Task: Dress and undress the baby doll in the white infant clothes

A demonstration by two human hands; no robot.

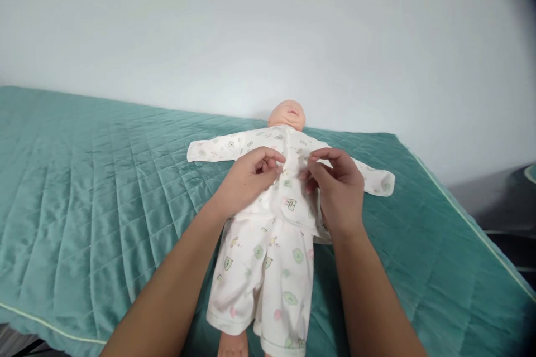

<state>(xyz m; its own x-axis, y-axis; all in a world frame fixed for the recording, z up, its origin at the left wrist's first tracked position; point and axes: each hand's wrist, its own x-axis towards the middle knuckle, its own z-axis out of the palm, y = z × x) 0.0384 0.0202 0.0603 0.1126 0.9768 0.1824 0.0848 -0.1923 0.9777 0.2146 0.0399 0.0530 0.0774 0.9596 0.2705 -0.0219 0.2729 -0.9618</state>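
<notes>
A baby doll lies on its back with its head toward the wall. It wears a white long-sleeved shirt printed with small green and pink pictures, and matching trousers. My left hand rests at the shirt's front, its fingers curled and the thumb and forefinger closed around a bit of fabric near the middle. Opposite, my right hand pinches at the shirt's chest with thumb and forefinger. What exactly lies between the fingertips is too small to make out. The shirt's lower front panels overlap.
A green quilted cover with pale piping lies under the doll. A plain white wall rises behind it. Dark objects stand beyond the right edge, only partly visible.
</notes>
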